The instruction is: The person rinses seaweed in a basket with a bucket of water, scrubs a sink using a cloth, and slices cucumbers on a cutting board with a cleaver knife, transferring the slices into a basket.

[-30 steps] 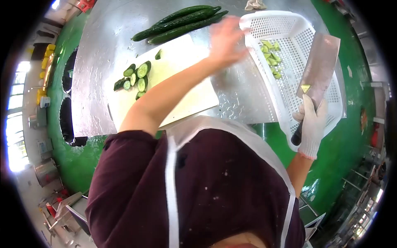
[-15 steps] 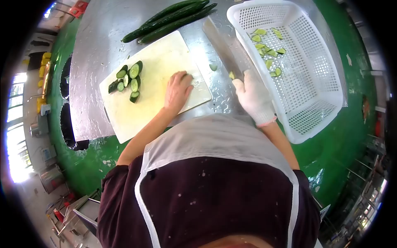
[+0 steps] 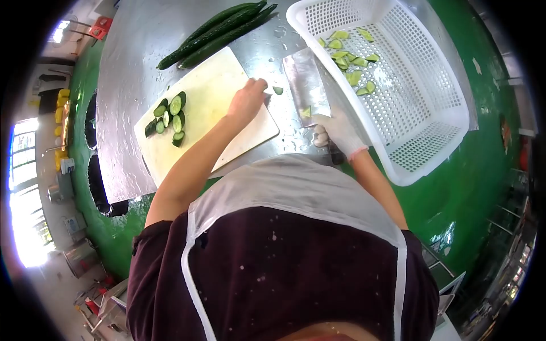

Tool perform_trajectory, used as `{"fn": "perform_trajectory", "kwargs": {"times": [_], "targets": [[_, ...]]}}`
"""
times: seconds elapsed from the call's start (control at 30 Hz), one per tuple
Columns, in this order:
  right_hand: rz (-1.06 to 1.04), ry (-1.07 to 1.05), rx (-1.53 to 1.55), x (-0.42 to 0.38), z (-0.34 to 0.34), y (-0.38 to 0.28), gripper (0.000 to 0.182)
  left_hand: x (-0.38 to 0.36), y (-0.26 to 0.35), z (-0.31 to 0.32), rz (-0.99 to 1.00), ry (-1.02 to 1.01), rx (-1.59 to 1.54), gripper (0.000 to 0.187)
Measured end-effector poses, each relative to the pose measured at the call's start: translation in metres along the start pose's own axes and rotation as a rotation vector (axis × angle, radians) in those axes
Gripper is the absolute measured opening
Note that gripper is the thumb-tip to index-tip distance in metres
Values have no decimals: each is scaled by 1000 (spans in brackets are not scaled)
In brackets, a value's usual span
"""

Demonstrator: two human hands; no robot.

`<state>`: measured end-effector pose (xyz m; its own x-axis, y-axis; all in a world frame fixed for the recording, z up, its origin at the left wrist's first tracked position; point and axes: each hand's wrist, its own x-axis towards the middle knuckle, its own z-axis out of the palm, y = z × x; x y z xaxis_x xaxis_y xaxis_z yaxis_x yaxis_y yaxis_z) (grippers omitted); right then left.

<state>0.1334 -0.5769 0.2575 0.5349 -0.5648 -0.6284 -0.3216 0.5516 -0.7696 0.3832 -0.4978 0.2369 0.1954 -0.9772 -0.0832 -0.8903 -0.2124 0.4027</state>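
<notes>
My left hand (image 3: 248, 103), bare, is at the right edge of the white cutting board (image 3: 210, 91), its fingers curled together; what they hold, if anything, is hidden. Just beyond its fingertips a small cucumber piece (image 3: 277, 90) lies on the metal table. My right hand (image 3: 340, 132), in a white glove, grips a cleaver (image 3: 307, 79) by its dark handle. The broad blade is turned face up, with a cucumber piece (image 3: 306, 112) stuck near its heel. Several cut cucumber chunks (image 3: 177, 122) sit on the left half of the board.
Three whole cucumbers (image 3: 219, 34) lie on the wet metal table (image 3: 128, 68) behind the board. To the right stands a white perforated basket (image 3: 392, 116) with several cucumber slices (image 3: 352, 59) inside. The green floor (image 3: 455, 210) shows beyond the table's edges.
My left hand has moved forward to the board's right edge. The cleaver has turned from a steep, blurred angle to show its flat face, and my right fingers now show wrapped round its handle.
</notes>
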Motion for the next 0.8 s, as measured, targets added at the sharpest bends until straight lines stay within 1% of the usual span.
{"fn": "perform_trajectory", "kwargs": {"times": [0.07, 0.17, 0.27, 0.3, 0.37, 0.4, 0.43, 0.47, 0.5, 0.53, 0.6, 0.67, 0.7, 0.73, 0.8], "targets": [[11, -10, -19, -2, -1, -2, 16, 20, 23, -3, 71, -126, 92, 24], [5, -96, 131, 7, -10, 10, 18, 40, 26, 19, 124, -199, 303, 25], [-34, -69, 176, 12, -10, 20, 13, 46, 28, 18, 66, -284, 394, 25], [-22, -96, 190, 12, -11, 22, 13, 46, 27, 17, 56, -280, 381, 21], [-13, -148, 214, 12, -14, 20, 15, 46, 17, 22, 84, -263, 343, 18], [-15, -121, 185, 11, -13, 18, 17, 46, 10, 28, 100, -253, 324, 17], [-16, -93, 157, 9, -11, 16, 18, 45, 3, 38, 78, -96, 248, 19], [-15, -65, 130, 9, -11, 16, 20, 46, 8, 30, 118, 55, 110, 15], [-60, -73, -35, 12, -13, 18, 28, 47, 18, 16, 159, 204, -32, 12], [-121, -56, -112, 16, -14, 23, 28, 53, 29, 0, 199, 348, -178, 9], [-226, -22, -282, 15, -10, 35, 30, 66, 79, -58, 386, 630, -301, 7], [-338, 11, -561, -12, -1, 5, 31, 84, 109, -102, 445, 718, -474, 14], [-292, -59, -361, -38, 5, -19, 32, 87, 132, -127, 496, 786, -525, 12], [-373, -21, -406, -41, 10, -22, 33, 87, 156, -147, 548, 853, -576, 10], [-441, 46, -392, -54, 9, -43, 33, 102, 184, -170, 834, 871, -761, 9]]}}
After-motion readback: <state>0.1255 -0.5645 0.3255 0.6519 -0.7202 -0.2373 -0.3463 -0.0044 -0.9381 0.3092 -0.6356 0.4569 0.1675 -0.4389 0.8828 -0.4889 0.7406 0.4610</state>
